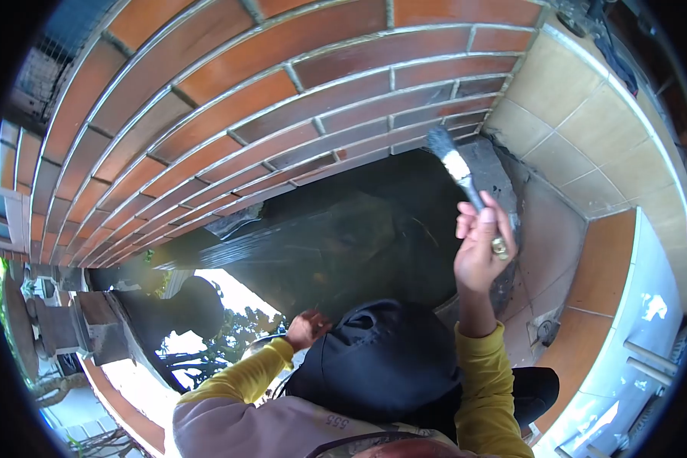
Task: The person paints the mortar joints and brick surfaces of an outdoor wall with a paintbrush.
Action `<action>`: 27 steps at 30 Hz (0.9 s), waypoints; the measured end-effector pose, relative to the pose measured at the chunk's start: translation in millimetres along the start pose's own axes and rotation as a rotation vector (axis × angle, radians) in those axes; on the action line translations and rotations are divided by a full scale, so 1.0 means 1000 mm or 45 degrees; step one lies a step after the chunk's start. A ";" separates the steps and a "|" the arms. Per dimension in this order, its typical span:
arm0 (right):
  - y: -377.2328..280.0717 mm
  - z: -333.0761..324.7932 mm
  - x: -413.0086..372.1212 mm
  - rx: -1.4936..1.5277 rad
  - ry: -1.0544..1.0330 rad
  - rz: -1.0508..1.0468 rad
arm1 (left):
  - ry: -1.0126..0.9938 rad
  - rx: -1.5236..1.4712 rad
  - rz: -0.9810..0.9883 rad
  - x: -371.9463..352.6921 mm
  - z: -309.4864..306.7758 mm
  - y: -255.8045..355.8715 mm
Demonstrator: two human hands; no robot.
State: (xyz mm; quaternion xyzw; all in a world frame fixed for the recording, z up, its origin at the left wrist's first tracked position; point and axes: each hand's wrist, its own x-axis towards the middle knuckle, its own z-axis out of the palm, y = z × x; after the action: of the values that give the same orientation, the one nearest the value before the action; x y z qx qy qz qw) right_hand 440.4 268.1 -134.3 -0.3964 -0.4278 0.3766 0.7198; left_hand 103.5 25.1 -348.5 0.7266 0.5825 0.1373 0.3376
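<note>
My right hand (485,243) is closed round the handle of a paintbrush (456,164), and a ring shows on one finger. The brush points up and left, its dark bristles in front of the lowest rows of the brick wall (343,65), at the right end of a pool of dark water (336,237). Whether the bristles touch the wall is hard to tell. Lower down, my left hand (308,328) is beside my dark-clothed knee at the pool's near side, with its fingers curled; whatever it holds, if anything, is hidden.
A tiled wall (588,114) rises at the right, above a tiled floor strip (546,252) with a drain (543,330). Grey stone (485,172) edges the pool's right end. Stone balusters (61,328) stand at the left. Orange and white tiled steps are at the lower right.
</note>
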 end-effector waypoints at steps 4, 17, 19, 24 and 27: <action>-0.001 0.069 -0.016 -0.125 -0.379 -0.287 | 0.097 -0.105 -0.183 -0.070 0.031 -0.010; 0.040 0.126 0.025 -0.399 -0.333 -0.724 | 0.341 0.056 -0.297 -0.077 0.067 -0.016; 0.048 0.106 0.037 -0.408 -0.157 -0.674 | 0.363 0.035 -0.277 -0.077 0.069 -0.023; 0.048 0.094 0.031 -0.486 -0.008 -0.693 | 0.258 -0.037 -0.348 -0.092 0.096 -0.062; 0.044 0.132 0.003 -0.447 -0.331 -0.818 | 0.234 -0.083 -0.389 -0.091 0.089 -0.060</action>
State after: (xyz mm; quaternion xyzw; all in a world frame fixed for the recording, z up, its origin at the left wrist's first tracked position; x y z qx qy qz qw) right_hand 311.8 321.1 -130.1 -0.3084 -0.6756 0.1001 0.6621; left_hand 85.2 -84.6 -434.8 0.6026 0.7099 0.1690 0.3231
